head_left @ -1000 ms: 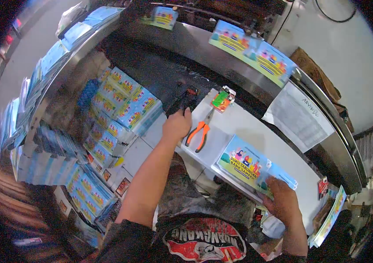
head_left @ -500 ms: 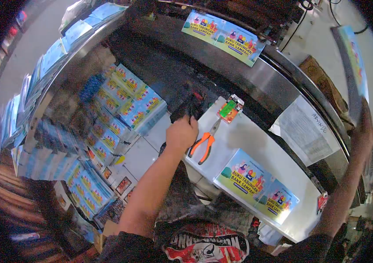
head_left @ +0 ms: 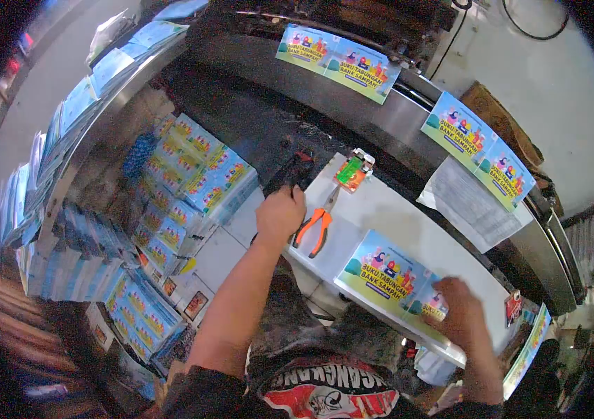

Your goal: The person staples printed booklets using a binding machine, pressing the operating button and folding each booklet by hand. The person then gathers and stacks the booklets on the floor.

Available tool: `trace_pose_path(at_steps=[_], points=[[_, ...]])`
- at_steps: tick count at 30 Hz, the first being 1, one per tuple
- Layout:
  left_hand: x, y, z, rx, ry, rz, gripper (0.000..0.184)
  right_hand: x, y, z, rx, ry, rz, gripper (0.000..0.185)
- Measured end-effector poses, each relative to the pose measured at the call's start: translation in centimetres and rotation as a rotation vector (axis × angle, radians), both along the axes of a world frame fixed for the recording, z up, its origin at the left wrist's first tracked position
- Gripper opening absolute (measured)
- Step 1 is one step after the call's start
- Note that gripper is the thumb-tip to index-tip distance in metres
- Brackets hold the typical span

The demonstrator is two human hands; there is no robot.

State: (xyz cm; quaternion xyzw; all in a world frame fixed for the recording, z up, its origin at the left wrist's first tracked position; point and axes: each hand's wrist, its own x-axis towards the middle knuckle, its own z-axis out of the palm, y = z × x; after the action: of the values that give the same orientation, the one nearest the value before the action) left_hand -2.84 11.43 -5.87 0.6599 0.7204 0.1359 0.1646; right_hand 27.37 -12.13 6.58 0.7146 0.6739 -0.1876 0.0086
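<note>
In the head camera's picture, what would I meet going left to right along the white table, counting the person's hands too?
Left hand → orange-handled pliers → blue-and-green BUKU TABUNGAN BANK SAMPAH prints → right hand → small red packet.

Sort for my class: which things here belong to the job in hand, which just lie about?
Likely job: BUKU TABUNGAN BANK SAMPAH sheets by right hand; matching sheets beyond white table.

Seemingly lying about: long-nose pliers; green-and-orange packet.
</note>
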Motion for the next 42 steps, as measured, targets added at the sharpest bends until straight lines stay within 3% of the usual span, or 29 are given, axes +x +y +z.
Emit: trace_pose_path(at_steps=[3,10,13,15,16,18,20,21,22,23,24,26,28,29,32,34,36,38,40,42], points=[[0.0,-0.3,0.3,-0.016,-0.062,-0.016,0.047,-1.7,-2.0,-2.7,0.082,-0.120,0.159,0.077],[0.2,-0.1,1.0,-0.078,-0.017,0.010,0.048,-0.9,-1.8,-2.8,0.118,-0.020,0.121,0.072],[0.1,-0.1,0.6,-0.096,-0.029,0.022,0.048,-0.5,-1.4,-1.9,0.062,0.104,0.058,0.065],[0.0,-0.1,0.3,-0.084,-0.038,0.036,0.047,-0.6,-1.2,-1.3,0.075,0.101,0.124,0.047],[-0.1,-0.1,0.3,-0.086,-0.043,0.041,0.047,-0.6,-1.1,-0.8,0.072,0.097,0.129,0.047],[-0.2,-0.3,0.7,-0.043,-0.047,0.012,0.046,-0.5,-0.8,0.6,-0.079,0.135,0.011,0.032],[-0.3,-0.2,0.4,-0.018,-0.046,0.007,0.045,0.4,0.0,2.8,0.222,-0.006,0.102,0.027],[-0.3,-0.1,0.3,0.010,-0.043,-0.007,0.045,1.0,0.9,4.6,0.016,0.003,-0.181,0.029],[-0.2,-0.1,0.3,0.008,-0.042,-0.006,0.045,2.5,2.2,5.8,0.047,-0.109,-0.198,0.029],[-0.1,-0.2,0.5,0.005,-0.044,0.002,0.045,6.4,2.1,5.2,0.204,-0.215,-0.185,0.032],[-0.1,-0.1,0.5,0.003,-0.045,0.010,0.044,8.4,3.6,6.3,0.243,-0.251,-0.327,0.036],[0.0,0.1,0.4,-0.010,-0.051,0.009,0.044,15.8,6.1,8.1,0.709,-0.411,-0.187,0.041],[0.0,0.3,0.0,-0.021,-0.053,0.009,0.043,13.5,10.5,11.5,1.034,-0.421,-0.099,0.047],[0.0,0.3,-0.2,-0.012,-0.054,0.001,0.043,13.5,13.4,11.1,1.068,-0.314,-0.126,0.047],[0.1,0.2,0.5,0.002,-0.061,0.011,0.042,15.2,17.4,6.1,0.911,-0.336,-0.186,0.050],[0.1,0.0,0.8,0.001,-0.060,0.026,0.041,14.8,17.6,2.4,0.736,-0.489,-0.046,0.046],[0.0,0.0,0.4,0.018,-0.040,-0.001,0.043,11.7,15.7,0.2,0.828,-0.529,0.091,0.038],[-0.1,0.0,0.1,0.019,-0.044,-0.001,0.043,10.1,12.3,-0.8,0.625,-0.431,-0.003,0.029],[0.1,0.0,0.0,0.020,-0.048,-0.008,0.044,7.4,8.3,-1.9,0.557,-0.257,-0.001,0.034],[0.1,0.0,0.0,0.003,-0.069,0.011,0.044,3.9,3.7,-1.8,0.257,0.015,0.031,0.046]])
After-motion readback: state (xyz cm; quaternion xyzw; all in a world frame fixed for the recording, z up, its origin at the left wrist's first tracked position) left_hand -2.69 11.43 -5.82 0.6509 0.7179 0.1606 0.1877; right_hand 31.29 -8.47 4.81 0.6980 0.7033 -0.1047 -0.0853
